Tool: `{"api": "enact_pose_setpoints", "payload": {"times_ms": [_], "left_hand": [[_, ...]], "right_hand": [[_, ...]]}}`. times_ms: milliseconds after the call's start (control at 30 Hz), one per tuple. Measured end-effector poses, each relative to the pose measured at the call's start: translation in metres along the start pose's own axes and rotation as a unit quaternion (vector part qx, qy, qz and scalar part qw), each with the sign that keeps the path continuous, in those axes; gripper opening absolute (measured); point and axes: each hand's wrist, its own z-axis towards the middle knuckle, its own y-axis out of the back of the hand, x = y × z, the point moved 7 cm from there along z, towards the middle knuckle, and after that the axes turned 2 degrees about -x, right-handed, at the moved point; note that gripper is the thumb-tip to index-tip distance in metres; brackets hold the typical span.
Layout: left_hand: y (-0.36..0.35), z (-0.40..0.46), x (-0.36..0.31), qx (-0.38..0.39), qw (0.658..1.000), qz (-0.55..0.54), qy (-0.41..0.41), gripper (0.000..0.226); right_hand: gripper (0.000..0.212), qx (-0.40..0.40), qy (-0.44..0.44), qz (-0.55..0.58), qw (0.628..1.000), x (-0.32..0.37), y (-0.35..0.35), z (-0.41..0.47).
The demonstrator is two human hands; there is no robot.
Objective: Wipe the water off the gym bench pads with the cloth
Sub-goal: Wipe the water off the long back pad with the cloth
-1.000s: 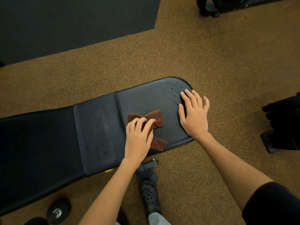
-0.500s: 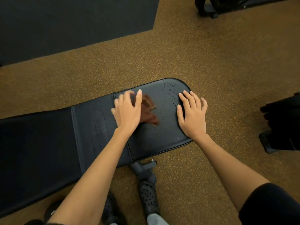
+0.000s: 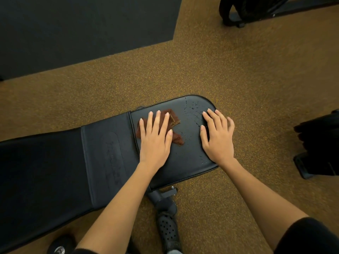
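Observation:
A black gym bench lies across the floor, with its rounded seat pad [image 3: 185, 154] at the right end and its long back pad [image 3: 45, 165] to the left. A crumpled brown cloth [image 3: 174, 119] sits on the far left part of the seat pad. My left hand [image 3: 156, 136] presses flat on the cloth with straight fingers. Flat on the pad's right side rests my right hand [image 3: 218, 138], fingers spread. Water droplets [image 3: 192, 109] dot the far right corner of the seat pad, between the cloth and my right hand.
The floor is speckled brown rubber [image 3: 238, 74], with a black mat [image 3: 82, 30] at the far left. Dark equipment stands at the top right [image 3: 247, 10] and right edge [image 3: 319, 143]. A black perforated shoe [image 3: 167, 233] and the bench's adjuster [image 3: 165, 195] lie below the seat pad.
My left hand slid the cloth from the near middle of the seat pad up to its far left part and now lies flat on it. My right hand stayed put.

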Motion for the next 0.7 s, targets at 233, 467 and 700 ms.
{"api": "enact_pose_setpoints", "payload": {"times_ms": [233, 467, 700], "left_hand": [[-0.008, -0.003, -0.049, 0.015, 0.996, 0.004, -0.087, 0.052], [0.002, -0.021, 0.003, 0.009, 0.997, 0.03, -0.075, 0.054], [-0.004, 0.036, -0.023, 0.005, 0.998, -0.033, 0.058, 0.058]], "right_hand": [[0.045, 0.005, -0.002, 0.004, 1.0, 0.0, 0.001, 0.0], [0.046, 0.018, -0.01, 0.015, 1.0, -0.001, 0.0, 0.0], [0.045, 0.014, -0.013, 0.021, 1.0, -0.002, -0.001, 0.0]]}}
